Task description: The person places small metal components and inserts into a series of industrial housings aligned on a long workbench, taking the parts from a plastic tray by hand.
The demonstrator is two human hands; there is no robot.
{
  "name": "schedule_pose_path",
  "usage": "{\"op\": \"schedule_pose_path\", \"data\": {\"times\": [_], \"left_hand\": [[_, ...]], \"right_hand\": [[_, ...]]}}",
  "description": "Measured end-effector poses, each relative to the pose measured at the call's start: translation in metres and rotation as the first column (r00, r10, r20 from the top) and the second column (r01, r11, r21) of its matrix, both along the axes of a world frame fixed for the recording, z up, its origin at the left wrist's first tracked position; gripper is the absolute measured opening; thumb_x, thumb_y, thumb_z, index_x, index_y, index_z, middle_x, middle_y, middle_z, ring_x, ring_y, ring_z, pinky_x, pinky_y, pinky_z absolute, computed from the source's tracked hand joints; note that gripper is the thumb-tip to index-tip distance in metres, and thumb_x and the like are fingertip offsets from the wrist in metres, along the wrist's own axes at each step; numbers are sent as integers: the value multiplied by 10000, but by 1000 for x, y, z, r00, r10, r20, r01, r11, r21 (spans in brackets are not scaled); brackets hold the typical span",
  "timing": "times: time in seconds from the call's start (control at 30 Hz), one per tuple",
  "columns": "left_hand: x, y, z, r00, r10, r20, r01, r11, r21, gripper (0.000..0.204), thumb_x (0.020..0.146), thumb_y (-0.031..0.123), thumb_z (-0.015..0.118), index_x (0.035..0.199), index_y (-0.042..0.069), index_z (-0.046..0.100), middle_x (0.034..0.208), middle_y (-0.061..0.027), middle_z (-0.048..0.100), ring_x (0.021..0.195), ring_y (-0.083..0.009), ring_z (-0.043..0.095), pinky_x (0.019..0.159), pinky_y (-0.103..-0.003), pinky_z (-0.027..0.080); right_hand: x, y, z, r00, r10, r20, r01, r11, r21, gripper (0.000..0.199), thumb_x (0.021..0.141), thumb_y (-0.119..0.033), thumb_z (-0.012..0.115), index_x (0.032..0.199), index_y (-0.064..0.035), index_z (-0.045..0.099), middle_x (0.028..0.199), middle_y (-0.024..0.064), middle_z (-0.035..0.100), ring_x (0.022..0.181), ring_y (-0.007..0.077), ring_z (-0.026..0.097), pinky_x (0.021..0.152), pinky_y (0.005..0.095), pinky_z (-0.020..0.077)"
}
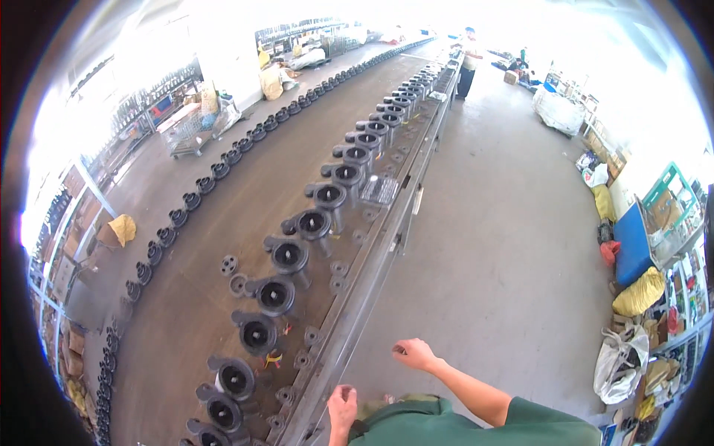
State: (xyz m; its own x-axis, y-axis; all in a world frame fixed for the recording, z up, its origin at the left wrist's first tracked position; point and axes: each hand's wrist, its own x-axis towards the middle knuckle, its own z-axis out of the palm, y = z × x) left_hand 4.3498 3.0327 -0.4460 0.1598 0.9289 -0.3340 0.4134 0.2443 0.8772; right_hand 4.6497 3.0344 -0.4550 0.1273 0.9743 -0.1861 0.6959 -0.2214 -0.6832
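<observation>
Head camera view: a person in a dark green short-sleeved top (pixel 424 427) was at the right edge of a long, brownish worktop (pixel 186 297), bordered there by a straight grey metal rail (pixel 357 321). From where I stood, the bare left hand (pixel 342 407) was just beside that rail, fingers bent and loosely curled; I could not tell whether they had hold of anything. The bare right hand (pixel 414 354) hung beyond the edge, over the smooth grey floor (pixel 476 260), fingers curled toward the palm, its contents, if any, hidden. Flat round grey discs (pixel 277 421) lay along the worktop's right edge, near the left hand. Left of them, dark grey, round-mouthed housings (pixel 258 334) with side lugs stood in a row toward the far end. Smaller black round parts (pixel 178 217) lined the left edge.
</observation>
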Motion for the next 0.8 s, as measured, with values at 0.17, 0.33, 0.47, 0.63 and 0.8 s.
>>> {"op": "schedule_pose_path", "data": {"times": [0.17, 0.33, 0.47, 0.63, 0.8], "left_hand": [[127, 95, 31, 960, -274, -60, 278, 959, 52, 285, 919, 222, 660, 1075, -16, 687, 969, -180, 758, 931, -281, 747, 858, -377, 566], [216, 193, 14, 956, -290, -36, 290, 957, 5, 305, 924, 236, 652, 1106, -8, 679, 1015, -194, 753, 976, -299, 740, 883, -383, 563], [316, 280, 3, 962, -262, 72, 265, 963, -44, 296, 922, 214, 667, 1126, -1, 667, 1025, -173, 745, 989, -276, 724, 887, -379, 547], [449, 400, 7, 974, -68, 216, 98, 987, -130, 366, 920, 217, 686, 1187, -25, 625, 1074, -179, 725, 1007, -295, 705, 903, -397, 534], [544, 513, -67, 981, 148, -123, -132, 983, 127, 752, 851, 319, 752, 1416, -44, 416, 1358, -281, 539, 1270, -452, 504, 1087, -496, 404]], "right_hand": [[125, 107, -9, 989, -140, 43, 139, 990, 34, 244, 882, -305, 690, 988, -93, 745, 929, 130, 754, 884, 325, 727, 796, 427, 580], [205, 235, -18, 984, -178, -6, 177, 976, 123, 252, 848, -289, 728, 988, -81, 752, 928, 139, 754, 879, 312, 735, 799, 414, 581], [301, 315, -36, 969, -234, 79, 224, 967, 120, 270, 828, -290, 743, 979, -66, 749, 918, 141, 756, 863, 309, 735, 793, 413, 582], [407, 448, -40, 947, -240, 214, 198, 960, 199, 343, 824, -315, 748, 1047, -57, 712, 929, 137, 722, 885, 349, 696, 804, 454, 564], [445, 567, -61, 948, -139, 285, 15, 917, 399, 400, 859, -384, 724, 1052, -37, 684, 983, 195, 688, 961, 420, 650, 851, 499, 529]]}}
